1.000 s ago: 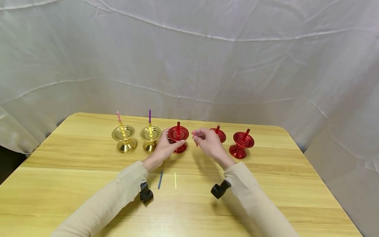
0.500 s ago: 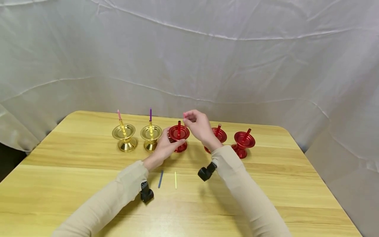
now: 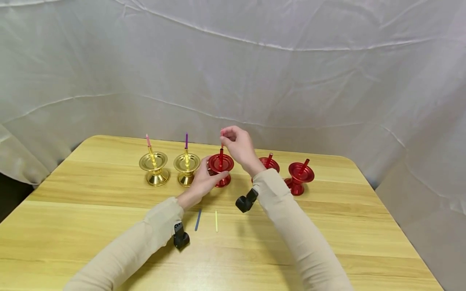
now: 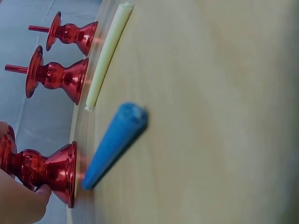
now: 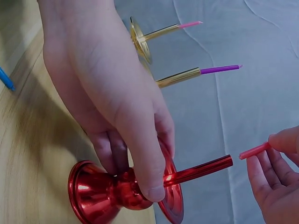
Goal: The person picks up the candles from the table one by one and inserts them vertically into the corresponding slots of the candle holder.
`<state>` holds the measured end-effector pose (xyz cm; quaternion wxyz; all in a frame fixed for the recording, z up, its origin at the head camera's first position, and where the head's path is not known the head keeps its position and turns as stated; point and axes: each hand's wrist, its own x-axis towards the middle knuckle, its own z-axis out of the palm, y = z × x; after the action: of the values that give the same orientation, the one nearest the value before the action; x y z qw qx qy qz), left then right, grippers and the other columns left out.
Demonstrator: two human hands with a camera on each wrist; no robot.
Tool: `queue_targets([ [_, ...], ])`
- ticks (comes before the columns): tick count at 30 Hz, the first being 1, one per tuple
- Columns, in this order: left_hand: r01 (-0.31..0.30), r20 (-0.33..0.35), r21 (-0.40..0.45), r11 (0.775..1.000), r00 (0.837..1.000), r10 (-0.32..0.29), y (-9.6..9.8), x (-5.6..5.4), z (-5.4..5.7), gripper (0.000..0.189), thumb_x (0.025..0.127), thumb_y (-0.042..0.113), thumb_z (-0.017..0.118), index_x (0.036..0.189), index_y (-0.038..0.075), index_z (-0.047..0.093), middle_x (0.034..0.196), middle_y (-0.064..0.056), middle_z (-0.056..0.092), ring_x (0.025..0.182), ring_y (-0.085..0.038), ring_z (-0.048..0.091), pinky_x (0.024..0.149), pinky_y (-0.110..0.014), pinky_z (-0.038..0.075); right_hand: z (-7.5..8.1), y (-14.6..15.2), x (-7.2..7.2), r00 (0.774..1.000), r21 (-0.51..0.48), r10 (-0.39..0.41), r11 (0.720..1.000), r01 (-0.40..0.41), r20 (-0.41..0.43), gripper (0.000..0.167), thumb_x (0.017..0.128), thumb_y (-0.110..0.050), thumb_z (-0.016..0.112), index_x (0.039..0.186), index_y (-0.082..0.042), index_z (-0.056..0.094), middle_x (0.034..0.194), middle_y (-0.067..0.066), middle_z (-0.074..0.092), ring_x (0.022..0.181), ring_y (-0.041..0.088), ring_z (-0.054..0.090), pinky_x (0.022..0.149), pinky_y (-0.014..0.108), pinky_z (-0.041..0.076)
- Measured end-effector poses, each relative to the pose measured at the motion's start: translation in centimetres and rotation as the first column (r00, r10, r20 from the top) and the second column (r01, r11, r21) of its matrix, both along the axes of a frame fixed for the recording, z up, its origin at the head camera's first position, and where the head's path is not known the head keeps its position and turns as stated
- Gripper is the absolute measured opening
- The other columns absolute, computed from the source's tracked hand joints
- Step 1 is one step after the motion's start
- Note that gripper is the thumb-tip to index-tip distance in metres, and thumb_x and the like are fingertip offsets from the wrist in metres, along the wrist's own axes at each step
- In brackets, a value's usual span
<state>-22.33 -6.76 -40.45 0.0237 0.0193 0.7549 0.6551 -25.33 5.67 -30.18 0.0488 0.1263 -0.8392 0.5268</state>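
My left hand point(image 3: 202, 180) grips the middle red candle holder point(image 3: 221, 162) round its stem, below the dish; the holder stands upright on the table. Between thumb and fingertips my right hand point(image 3: 238, 146) pinches a thin red candle point(image 5: 255, 150). In the right wrist view the candle's lower end is just off the open top of the red tube point(image 5: 201, 171), with a small gap between them. A blue candle point(image 3: 198, 220) and a pale yellow candle point(image 3: 216, 221) lie on the table nearer to me.
Left of the hands stand two gold candle holders, one with a pink candle point(image 3: 148, 140), the other with a purple candle point(image 3: 187, 140). Two more red holders, one partly behind my right hand point(image 3: 268, 163) and one farther right point(image 3: 301, 173), carry bare tubes. A grey curtain point(image 3: 233, 72) hangs behind the table.
My right hand has moved up and left, bringing the red candle from beside the middle red holder to over its tube. The left hand keeps its grip in place.
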Motion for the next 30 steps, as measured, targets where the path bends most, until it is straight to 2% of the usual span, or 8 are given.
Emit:
queue_targets([
  [5,0.003,-0.002,0.004,1.000,1.000,-0.003,0.1,0.0,0.1,0.079,0.085,0.019,0.074,0.146,0.003,0.026,0.142,-0.018,0.041,0.129,-0.030,0.042,0.107,-0.044,0.036,-0.4,0.0,-0.1,1.000,0.006,-0.001,1.000,0.001,0.012,0.017,0.095,-0.005,0.059,0.111,0.000,0.063,0.100,0.013,0.064,0.092,0.025,0.060,0.084,0.033,0.050],
  [16,-0.003,0.001,-0.013,1.000,1.000,0.003,0.0,0.2,0.2,0.078,0.085,0.018,0.074,0.146,0.003,0.027,0.141,-0.017,0.043,0.128,-0.030,0.043,0.107,-0.043,0.037,-1.0,0.0,0.2,1.000,0.088,-0.012,0.996,0.011,0.007,0.019,0.095,-0.006,0.060,0.111,0.003,0.064,0.105,0.014,0.066,0.099,0.026,0.061,0.090,0.034,0.050],
  [23,-0.006,0.002,-0.007,1.000,1.000,0.006,0.1,0.1,0.3,0.077,0.085,0.016,0.073,0.145,0.002,0.028,0.141,-0.018,0.043,0.128,-0.030,0.043,0.107,-0.043,0.036,-1.6,0.5,0.1,1.000,0.119,-0.010,0.993,0.007,0.019,0.016,0.094,-0.007,0.062,0.108,0.000,0.065,0.102,0.013,0.067,0.099,0.025,0.061,0.088,0.034,0.051],
  [30,-0.008,-0.009,-0.002,1.000,1.000,0.008,0.1,0.1,0.2,0.077,0.085,0.015,0.074,0.145,0.001,0.028,0.140,-0.018,0.044,0.128,-0.031,0.044,0.107,-0.043,0.035,-0.9,1.2,0.2,0.999,0.073,-0.001,0.997,-0.001,0.033,0.023,0.094,-0.009,0.063,0.115,-0.001,0.064,0.107,0.012,0.068,0.101,0.024,0.062,0.090,0.035,0.050],
])
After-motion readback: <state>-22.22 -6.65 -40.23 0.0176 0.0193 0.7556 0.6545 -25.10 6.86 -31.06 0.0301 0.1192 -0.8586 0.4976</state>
